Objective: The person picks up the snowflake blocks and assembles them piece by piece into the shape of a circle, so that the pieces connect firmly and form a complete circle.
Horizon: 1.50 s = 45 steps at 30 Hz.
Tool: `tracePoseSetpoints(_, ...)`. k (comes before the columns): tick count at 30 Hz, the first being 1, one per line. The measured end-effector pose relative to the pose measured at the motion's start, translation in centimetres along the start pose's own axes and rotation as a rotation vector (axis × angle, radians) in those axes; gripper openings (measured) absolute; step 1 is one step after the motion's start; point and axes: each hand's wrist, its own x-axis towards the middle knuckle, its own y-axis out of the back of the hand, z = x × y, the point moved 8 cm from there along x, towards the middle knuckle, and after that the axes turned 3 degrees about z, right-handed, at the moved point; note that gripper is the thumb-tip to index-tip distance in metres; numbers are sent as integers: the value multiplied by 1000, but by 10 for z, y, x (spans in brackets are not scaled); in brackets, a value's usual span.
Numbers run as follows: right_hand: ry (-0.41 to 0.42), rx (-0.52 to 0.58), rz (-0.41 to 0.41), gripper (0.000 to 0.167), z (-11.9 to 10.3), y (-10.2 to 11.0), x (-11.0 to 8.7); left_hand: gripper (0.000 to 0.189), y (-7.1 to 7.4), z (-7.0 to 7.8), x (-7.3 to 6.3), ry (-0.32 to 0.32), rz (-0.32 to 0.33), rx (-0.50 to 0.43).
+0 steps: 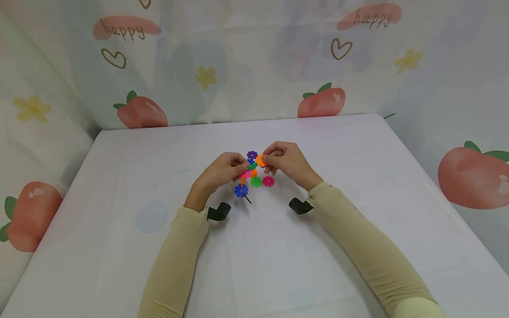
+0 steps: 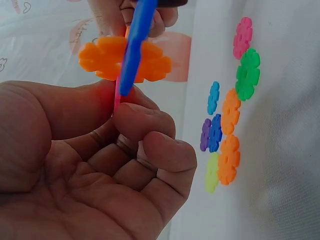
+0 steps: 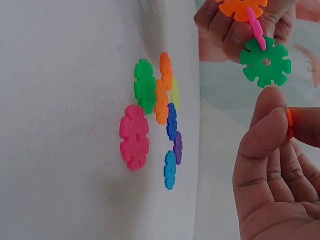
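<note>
My left hand (image 1: 227, 169) pinches a pink flower-shaped disc (image 2: 118, 97) between thumb and forefinger. It belongs to a joined chain with an orange disc (image 2: 97, 57), a blue disc (image 1: 241, 191) and a green disc (image 3: 254, 62), which are slotted together at angles. Facing it, my right hand (image 1: 292, 163) pinches a separate orange disc (image 3: 290, 123) at the fingertips, seen nearly edge-on in the right wrist view. The right fingertips are close by the green disc's lower edge. Both hands are raised over the table.
Loose discs lie on the white table (image 1: 254, 265) under the hands: pink (image 3: 134, 137), green (image 3: 145, 86), two orange (image 2: 229, 160), yellow-green (image 2: 212, 172), blue (image 3: 172, 121), purple (image 3: 178, 147) and light blue (image 3: 170, 170). Black wrist mounts (image 1: 219, 212) jut inward from both sleeves. A patterned cloth backdrop stands behind.
</note>
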Motion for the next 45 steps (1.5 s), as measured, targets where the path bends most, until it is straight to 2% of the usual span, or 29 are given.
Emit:
tracePoseSetpoints(12, 10, 3, 3, 18, 0, 0, -3, 20, -1, 1, 0, -7, 6, 11)
tracePoseSetpoints(19, 44, 4, 17, 13, -4, -3, -5, 21, -3, 3, 2, -21, 17, 35)
tracePoseSetpoints(25, 73, 12, 30, 10, -9, -8, -5, 20, 0, 6, -1, -35, 75, 60)
tracePoseSetpoints(28, 85, 20, 63, 10, -10, -10, -5, 20, 2, 7, -1, -43, 104, 55)
tracePoseSetpoints(33, 72, 64, 122, 9, -10, -16, -4, 19, 5, 6, -2, -23, 157, 27)
tracePoseSetpoints(37, 65, 114, 114, 9, -11, -24, -3, 18, 10, 5, -3, 0, 190, 27)
tracePoseSetpoints(40, 64, 107, 114, 8, -12, -26, -3, 19, 11, 4, -2, 1, 169, 28)
tracePoseSetpoints(45, 50, 82, 98, 10, -9, -26, -1, 22, 11, 3, -2, -29, 98, -4)
